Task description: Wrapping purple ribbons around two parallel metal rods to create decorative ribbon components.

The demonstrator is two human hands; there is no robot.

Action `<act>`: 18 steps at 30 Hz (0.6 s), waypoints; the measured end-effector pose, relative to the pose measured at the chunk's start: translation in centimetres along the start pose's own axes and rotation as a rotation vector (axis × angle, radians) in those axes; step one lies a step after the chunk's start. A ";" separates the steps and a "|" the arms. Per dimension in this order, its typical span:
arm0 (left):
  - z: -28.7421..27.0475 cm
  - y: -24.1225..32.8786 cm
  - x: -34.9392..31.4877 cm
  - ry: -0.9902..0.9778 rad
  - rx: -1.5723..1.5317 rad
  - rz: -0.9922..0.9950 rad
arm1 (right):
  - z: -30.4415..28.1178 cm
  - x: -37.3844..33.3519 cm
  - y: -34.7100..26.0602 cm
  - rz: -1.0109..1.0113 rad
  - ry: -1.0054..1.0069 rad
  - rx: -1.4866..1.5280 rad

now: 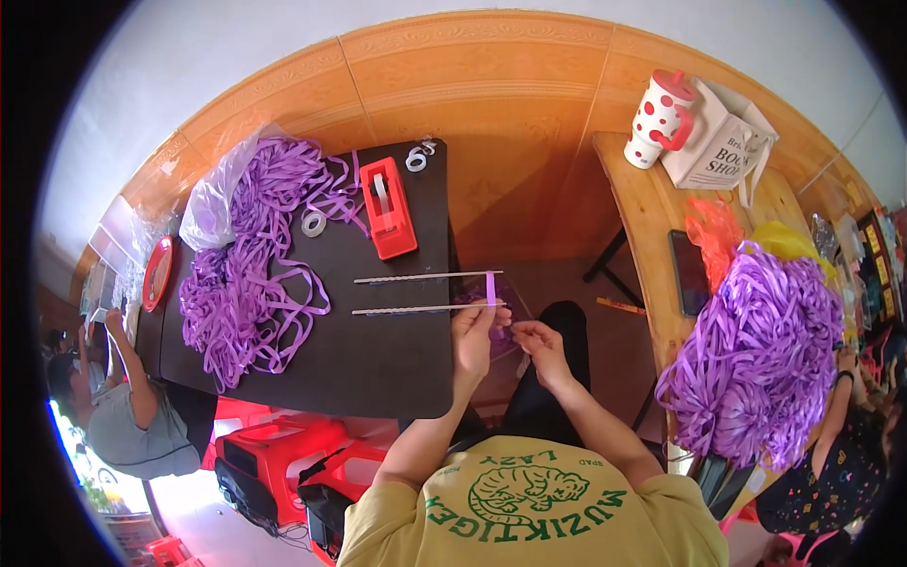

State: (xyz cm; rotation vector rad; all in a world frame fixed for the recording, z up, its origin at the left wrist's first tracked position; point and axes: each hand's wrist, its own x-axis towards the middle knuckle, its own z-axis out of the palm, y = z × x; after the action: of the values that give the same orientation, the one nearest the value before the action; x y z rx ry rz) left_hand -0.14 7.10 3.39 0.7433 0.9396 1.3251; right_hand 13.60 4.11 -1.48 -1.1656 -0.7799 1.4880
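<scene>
Two thin metal rods extend side by side past the right edge of the black table. Around their right ends a strip of purple ribbon spans the gap from one rod to the other. My left hand is closed at the near rod, thumb and fingers pinching the ribbon there. Just to its right, my right hand is held with the fingertips pressed together. Whatever sits between those fingertips is too small to tell. More purple ribbon shows dimly below and behind my hands.
Purple ribbon heaps over the black table beside a red tape dispenser and tape rolls. A wooden table at right bears another ribbon pile, a phone and a tumbler. Other people sit at both sides.
</scene>
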 end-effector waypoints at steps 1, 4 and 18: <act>-0.3 -0.2 0.0 -0.015 0.001 0.021 | 0.8 -0.3 -0.8 -0.203 -0.094 -0.080; -0.3 -0.1 0.2 -0.033 -0.008 0.047 | 2.9 -1.1 -2.5 -0.389 -0.141 -0.158; -0.1 0.5 -0.1 -0.064 -0.067 -0.079 | 1.6 -4.4 4.2 -0.489 -0.255 -0.540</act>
State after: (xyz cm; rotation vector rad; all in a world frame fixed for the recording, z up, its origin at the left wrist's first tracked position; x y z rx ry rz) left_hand -0.47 7.08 3.76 0.6869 0.8613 1.2504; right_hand 10.66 -1.01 -3.68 -1.0650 -1.5878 1.0468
